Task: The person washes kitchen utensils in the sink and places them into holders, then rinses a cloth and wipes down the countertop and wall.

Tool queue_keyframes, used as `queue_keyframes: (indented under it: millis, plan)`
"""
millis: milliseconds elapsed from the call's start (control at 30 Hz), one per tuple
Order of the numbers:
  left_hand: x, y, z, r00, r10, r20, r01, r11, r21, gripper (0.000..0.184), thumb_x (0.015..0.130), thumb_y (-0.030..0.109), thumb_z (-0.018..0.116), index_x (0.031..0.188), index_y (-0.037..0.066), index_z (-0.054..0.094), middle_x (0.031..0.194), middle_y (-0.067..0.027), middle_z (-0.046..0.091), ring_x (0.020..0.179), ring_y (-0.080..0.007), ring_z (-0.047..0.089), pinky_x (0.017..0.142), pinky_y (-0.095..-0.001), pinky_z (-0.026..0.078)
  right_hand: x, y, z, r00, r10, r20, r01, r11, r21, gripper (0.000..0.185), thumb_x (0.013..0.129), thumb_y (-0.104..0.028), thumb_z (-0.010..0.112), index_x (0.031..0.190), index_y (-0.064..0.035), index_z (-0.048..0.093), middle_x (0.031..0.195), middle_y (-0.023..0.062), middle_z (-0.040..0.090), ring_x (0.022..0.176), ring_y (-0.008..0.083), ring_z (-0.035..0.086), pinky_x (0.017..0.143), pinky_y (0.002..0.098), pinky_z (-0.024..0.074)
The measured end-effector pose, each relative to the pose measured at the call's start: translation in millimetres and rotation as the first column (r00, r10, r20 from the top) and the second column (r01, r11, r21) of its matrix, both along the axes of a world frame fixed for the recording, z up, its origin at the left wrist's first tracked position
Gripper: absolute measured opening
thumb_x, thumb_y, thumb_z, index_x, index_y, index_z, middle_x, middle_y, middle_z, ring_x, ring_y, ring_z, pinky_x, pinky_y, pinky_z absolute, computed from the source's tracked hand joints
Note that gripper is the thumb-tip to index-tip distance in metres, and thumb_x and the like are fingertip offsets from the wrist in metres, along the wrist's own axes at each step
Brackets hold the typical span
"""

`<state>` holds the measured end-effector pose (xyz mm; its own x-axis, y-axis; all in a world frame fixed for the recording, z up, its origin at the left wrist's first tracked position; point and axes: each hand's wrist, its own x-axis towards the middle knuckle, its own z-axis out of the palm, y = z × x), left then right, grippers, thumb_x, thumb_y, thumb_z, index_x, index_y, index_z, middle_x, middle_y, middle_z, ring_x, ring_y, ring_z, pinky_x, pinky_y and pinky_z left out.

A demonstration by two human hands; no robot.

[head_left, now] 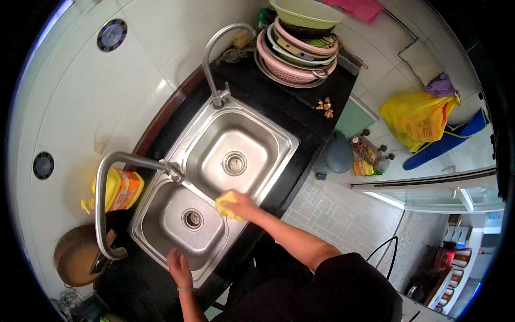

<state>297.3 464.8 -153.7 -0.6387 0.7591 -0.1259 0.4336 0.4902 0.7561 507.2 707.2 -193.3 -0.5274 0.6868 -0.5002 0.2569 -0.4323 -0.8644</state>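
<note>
My right hand (242,207) is closed around a yellow cloth (227,205). It presses the cloth on the divider between the two basins of the steel double sink (292,144), toward the near side. My left hand (180,269), with a band at the wrist, is over the near rim of the left basin (161,214). Its fingers are stretched and slightly apart, with nothing in them. One curved faucet (102,204) arches beside the left basin, and a second faucet (206,61) rises behind the right basin (204,155).
Stacked colanders and bowls (289,64) stand on the black counter (252,80), near some ginger-like pieces (325,107). An orange-and-yellow package (124,189) and a round pan (75,257) sit left of the sink. A yellow bag (413,121) hangs at right, above several bottles (381,161).
</note>
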Motion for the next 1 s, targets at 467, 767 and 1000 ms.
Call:
queue_keyframes:
  millis: [467, 767, 1000]
  plan:
    - [4, -7, -25, 0.958, 0.244, 0.15, -0.235, 0.969, -0.077, 0.028, 0.079, -0.001, 0.053, 0.106, -0.005, 0.053, 0.1, -0.0154, 0.054, 0.088, -0.0233, 0.057, 0.075, -0.0311, 0.046, 106, 180, -32, 0.385, -0.622, 0.682, -0.493, 0.486, 0.721, 0.063, 0.075, -0.036, 0.061, 0.128, -0.0072, 0.042, 0.135, 0.0209, 0.029, 0.126, 0.0427, 0.02, 0.101, 0.0514, 0.019]
    - [16, -9, 7, 1.0, 0.019, -0.021, -0.024, 0.96, -0.277, 0.024, 0.084, 0.008, 0.052, 0.105, -0.002, 0.055, 0.099, -0.0153, 0.058, 0.09, -0.026, 0.058, 0.078, -0.0342, 0.046, -22, 351, 9, 0.945, -0.328, -0.002, 0.081, 0.228, 0.97, 0.037, 0.072, 0.001, 0.059, 0.108, -0.0087, 0.058, 0.107, 0.0147, 0.054, 0.103, 0.034, 0.047, 0.089, 0.0403, 0.0393]
    - [21, -22, -3, 1.0, 0.014, 0.008, -0.009, 0.903, -0.43, 0.027, 0.087, 0.015, 0.053, 0.11, -0.001, 0.056, 0.108, -0.0158, 0.059, 0.1, -0.0269, 0.056, 0.084, -0.0351, 0.044, -46, 387, 6, 0.812, -0.316, 0.49, -0.465, 0.157, 0.871, 0.045, 0.07, -0.012, 0.062, 0.113, -0.0156, 0.054, 0.119, 0.0129, 0.045, 0.113, 0.0327, 0.04, 0.094, 0.0395, 0.0358]
